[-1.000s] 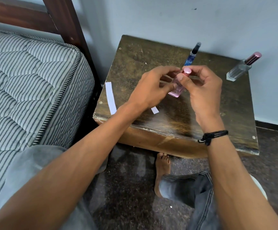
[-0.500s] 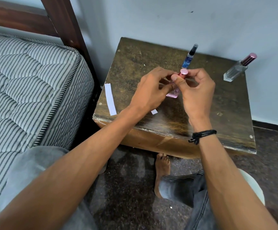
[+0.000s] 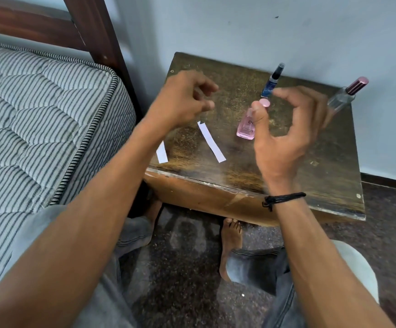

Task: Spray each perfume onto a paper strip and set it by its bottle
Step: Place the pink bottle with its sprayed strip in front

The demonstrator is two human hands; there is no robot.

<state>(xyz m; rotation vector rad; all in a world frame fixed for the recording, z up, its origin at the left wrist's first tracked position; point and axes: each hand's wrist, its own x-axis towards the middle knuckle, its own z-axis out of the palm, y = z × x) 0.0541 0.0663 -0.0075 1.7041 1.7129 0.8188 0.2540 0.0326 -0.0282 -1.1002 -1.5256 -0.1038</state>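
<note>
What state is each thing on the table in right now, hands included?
pink bottle: upright, capped, released.
blue bottle: upright, capped.
clear bottle: upright, capped, partly behind fingers.
middle paper strip: flat, left of the pink bottle, apart.
edge paper strip: flat, by the table left edge, partly hidden by the forearm.
left hand: loosely curled, empty.
right hand: fingers spread, empty.

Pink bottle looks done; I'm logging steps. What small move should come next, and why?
Probably the right hand, which looks empty, reaches for the blue bottle: the pink bottle stands with a paper strip beside it, and the blue one has none.
</note>
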